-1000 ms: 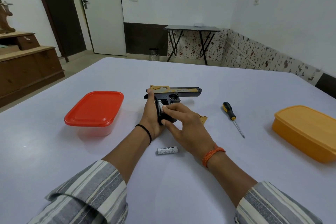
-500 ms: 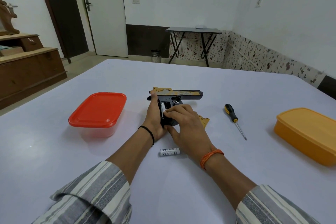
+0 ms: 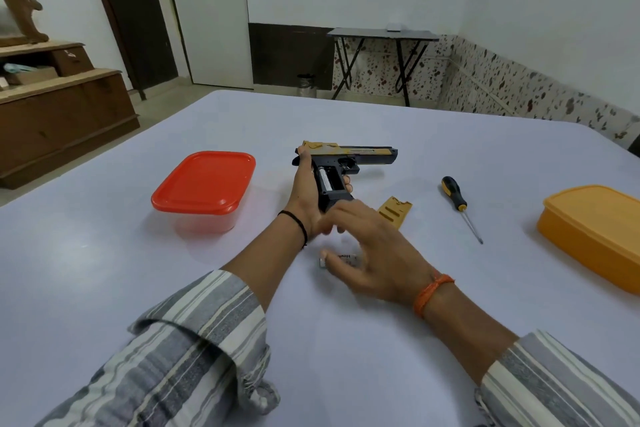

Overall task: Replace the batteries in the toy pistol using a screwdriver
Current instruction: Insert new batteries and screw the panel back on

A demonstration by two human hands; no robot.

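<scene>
left hand (image 3: 304, 198) grips toy pistol (image 3: 346, 163), compartment facing up for loading; right hand (image 3: 367, 253) open, fingers spread, over loose battery (image 3: 341, 258).

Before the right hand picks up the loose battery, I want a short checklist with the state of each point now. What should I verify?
1. Black and gold toy pistol held steady by left hand: ok.
2. Compartment in the grip open, one white battery seated: ok.
3. Second slot free: cannot tell.
4. Loose white cylindrical battery reachable under right hand: ok.
5. Its polarity direction: cannot tell.
6. Gold plastic cover and black-yellow screwdriver on the table nearby: ok.
</scene>
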